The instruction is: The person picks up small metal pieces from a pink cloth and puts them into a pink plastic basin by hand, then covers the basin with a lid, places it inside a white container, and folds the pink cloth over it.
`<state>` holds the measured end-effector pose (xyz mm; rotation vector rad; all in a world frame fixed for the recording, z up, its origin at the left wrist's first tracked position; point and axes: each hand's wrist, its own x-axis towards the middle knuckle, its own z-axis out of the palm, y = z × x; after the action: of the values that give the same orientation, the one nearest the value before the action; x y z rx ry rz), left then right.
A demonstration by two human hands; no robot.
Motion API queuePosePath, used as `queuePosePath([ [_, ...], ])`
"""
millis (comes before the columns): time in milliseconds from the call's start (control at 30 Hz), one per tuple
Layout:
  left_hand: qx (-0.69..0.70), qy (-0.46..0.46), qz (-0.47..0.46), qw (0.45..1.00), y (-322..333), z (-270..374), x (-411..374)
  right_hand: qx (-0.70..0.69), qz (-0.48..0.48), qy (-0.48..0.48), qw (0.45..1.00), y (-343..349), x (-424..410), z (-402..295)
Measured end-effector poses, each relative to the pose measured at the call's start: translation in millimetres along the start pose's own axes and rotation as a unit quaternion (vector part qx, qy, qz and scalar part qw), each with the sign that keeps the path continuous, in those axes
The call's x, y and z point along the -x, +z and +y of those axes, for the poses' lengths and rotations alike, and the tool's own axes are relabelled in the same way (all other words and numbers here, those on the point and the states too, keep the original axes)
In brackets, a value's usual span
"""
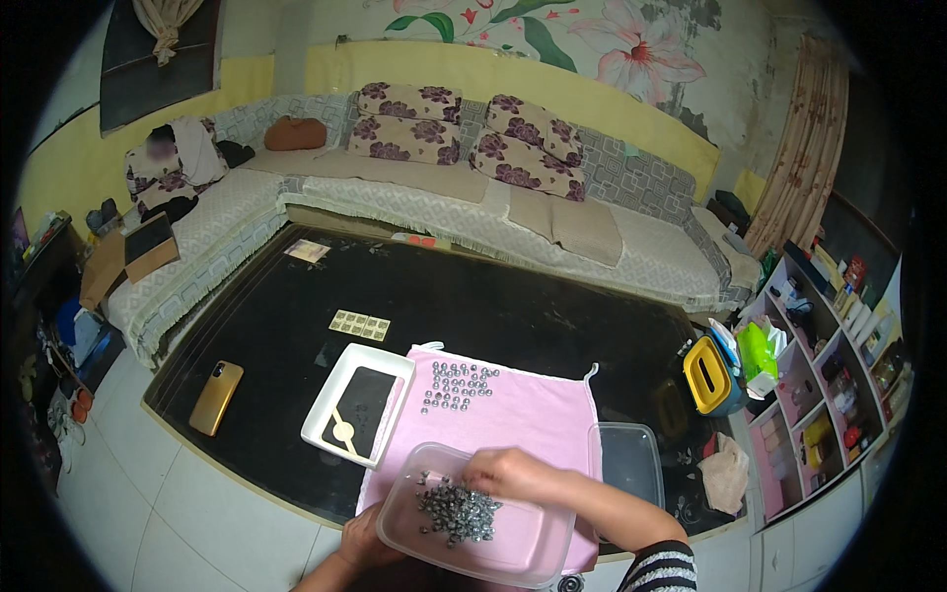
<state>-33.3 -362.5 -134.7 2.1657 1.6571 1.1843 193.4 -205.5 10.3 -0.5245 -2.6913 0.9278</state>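
My left hand grips the left side of a clear plastic container, tilted at the front edge of the table. A heap of small shiny silver pieces, possibly beads or rhinestones, lies inside it. Over the container's far side is my right hand, its fingers bunched and pointing down beside the heap. Its fingertips are blurred and partly hidden, so I cannot tell whether they pinch a piece. Beyond the container, more silver pieces sit in loose rows on a pink cloth.
Left of the cloth stands a white open frame or tray. A gold phone and a printed sheet lie on the black table. A clear lid and a yellow-topped tissue box are to the right.
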Motion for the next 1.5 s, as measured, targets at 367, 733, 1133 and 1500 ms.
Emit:
queuePosePath([
  [367, -0.021, -0.004, -0.008, 1.000, -22.8, 16.1, -1.0, 0.039, 0.161, 0.101, 0.981, -36.3, -34.2, 46.5],
  [733, -0.019, -0.040, -0.042, 0.998, -22.8, 18.4, -1.7, 0.201, 0.158, 0.087, 0.963, -7.0, -55.4, 156.2],
  [1133, -0.020, -0.042, -0.046, 0.998, -28.4, 24.8, -9.2, -0.025, -0.012, -0.005, 1.000, -8.6, -7.0, -18.3],
  [1500, 0.011, -0.048, -0.027, 0.998, -29.3, 24.1, -6.6, -0.008, 0.119, 0.024, 0.993, -21.6, -20.9, 19.2],
])
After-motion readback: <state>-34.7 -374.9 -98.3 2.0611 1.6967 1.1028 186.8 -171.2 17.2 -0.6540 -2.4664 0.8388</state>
